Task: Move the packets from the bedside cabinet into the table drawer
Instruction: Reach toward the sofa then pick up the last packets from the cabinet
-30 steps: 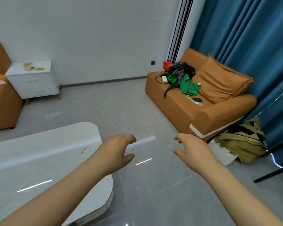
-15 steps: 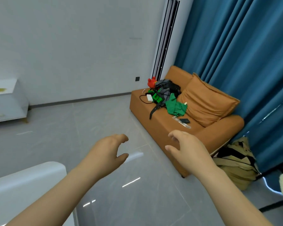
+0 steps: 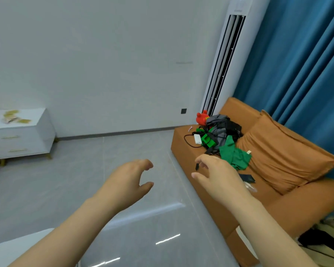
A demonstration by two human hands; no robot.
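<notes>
Since the left hand [image 3: 129, 180] and right hand [image 3: 216, 176] both hang released and empty, a hasty sweep could push the thin packets [image 3: 14, 117] off the bedside cabinet's [image 3: 27, 135] front edge.

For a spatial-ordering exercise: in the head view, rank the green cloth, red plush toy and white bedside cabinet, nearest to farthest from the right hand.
1. Green cloth, on the sofa by the right hand.
2. Red plush toy, sofa's far end.
3. White bedside cabinet, far left.
</notes>
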